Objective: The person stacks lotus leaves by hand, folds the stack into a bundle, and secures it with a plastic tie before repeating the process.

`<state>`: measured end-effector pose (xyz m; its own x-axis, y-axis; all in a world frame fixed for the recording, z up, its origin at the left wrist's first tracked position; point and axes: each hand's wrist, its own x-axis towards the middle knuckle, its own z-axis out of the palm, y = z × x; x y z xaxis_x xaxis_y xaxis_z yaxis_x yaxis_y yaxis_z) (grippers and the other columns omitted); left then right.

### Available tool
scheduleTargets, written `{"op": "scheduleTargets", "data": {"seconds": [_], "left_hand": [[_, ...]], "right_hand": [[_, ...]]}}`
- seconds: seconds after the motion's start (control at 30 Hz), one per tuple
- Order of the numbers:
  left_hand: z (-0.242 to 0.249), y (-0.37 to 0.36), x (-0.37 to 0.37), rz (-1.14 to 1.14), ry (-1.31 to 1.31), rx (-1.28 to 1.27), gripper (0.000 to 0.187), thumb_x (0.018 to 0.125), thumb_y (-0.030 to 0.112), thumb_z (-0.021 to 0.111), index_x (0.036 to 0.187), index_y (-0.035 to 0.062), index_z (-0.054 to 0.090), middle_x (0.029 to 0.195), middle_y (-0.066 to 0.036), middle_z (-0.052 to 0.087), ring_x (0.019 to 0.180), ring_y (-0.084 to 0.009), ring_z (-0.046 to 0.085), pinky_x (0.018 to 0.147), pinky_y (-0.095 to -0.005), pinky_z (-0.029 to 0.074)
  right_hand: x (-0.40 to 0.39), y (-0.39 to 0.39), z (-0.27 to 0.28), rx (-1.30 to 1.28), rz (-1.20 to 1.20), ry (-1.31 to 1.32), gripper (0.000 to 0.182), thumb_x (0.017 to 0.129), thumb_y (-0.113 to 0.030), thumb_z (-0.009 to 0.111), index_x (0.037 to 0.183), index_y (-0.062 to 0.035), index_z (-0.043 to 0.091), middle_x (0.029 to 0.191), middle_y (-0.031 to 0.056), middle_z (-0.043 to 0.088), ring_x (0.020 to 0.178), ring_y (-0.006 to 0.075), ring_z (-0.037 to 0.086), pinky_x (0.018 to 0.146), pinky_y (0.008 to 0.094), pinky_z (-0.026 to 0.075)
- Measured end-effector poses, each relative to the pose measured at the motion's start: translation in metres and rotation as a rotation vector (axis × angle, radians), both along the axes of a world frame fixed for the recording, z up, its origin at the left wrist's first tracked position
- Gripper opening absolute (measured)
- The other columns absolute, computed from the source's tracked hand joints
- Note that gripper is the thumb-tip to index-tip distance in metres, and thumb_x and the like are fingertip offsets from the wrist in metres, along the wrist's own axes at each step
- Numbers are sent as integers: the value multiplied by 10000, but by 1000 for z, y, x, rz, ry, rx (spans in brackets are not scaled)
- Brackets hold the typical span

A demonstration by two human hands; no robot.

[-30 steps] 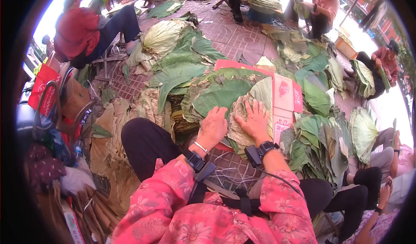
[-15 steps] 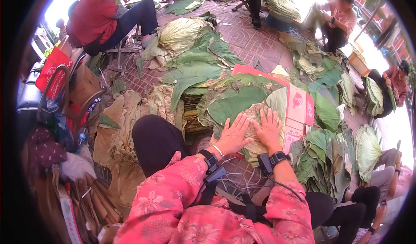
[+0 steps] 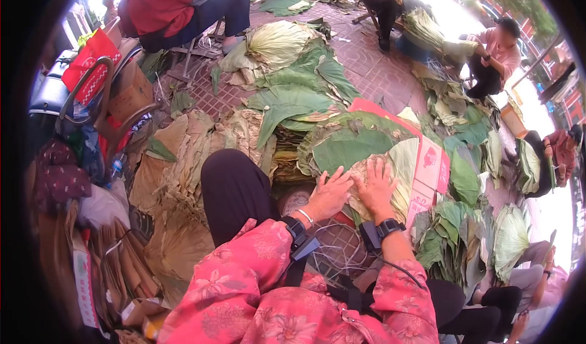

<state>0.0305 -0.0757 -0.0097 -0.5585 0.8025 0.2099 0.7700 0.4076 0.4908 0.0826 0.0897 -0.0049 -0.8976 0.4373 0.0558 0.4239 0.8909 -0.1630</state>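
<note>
A stack of large lotus leaves (image 3: 354, 145), green and brown with ragged edges, lies in front of my knees. My left hand (image 3: 330, 194) rests at the stack's near edge, its fingers stretched out. Beside it my right hand (image 3: 374, 189) lies flat on a dry brown leaf, fingers spread. The two hands almost touch at the thumbs, and neither grips anything. A pale yellow-green folded leaf (image 3: 403, 172) sits just right of my right hand. Under the stack's right side shows a red and pink printed cardboard box (image 3: 429, 167).
Dried brown leaves (image 3: 177, 185) pile up at my left; green leaves (image 3: 293, 100) spread ahead. Another leaf bundle (image 3: 452, 228) stands at my right. White plastic strips (image 3: 342, 246) lie between my legs. Several people sit around, including one in a red top (image 3: 162, 5).
The camera view has turned, so the surroundings appear farther right and lower. My hands sit a little farther left on the leaves and closer together, both still flat.
</note>
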Motion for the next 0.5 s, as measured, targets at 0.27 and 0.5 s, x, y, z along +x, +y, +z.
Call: {"op": "scheduleTargets", "data": {"seconds": [0.27,0.5], "left_hand": [[-59,-20,-35,706,-1599,918,376,780,270,693,1026,22,555,1060,-128,577,977,-236,564,854,-388,452],[-25,-8,-47,541,-1401,775,430,675,284,767,889,-45,590,845,-79,608,752,-141,569,691,-282,461]], "right_hand": [[1,-7,5,-15,-26,-2,768,787,-630,443,1384,-167,306,1468,75,202,1356,323,122,1025,617,62],[1,-7,5,-22,-54,2,803,766,-653,450,1390,-172,293,1467,87,204,1356,323,123,1029,608,60]]}}
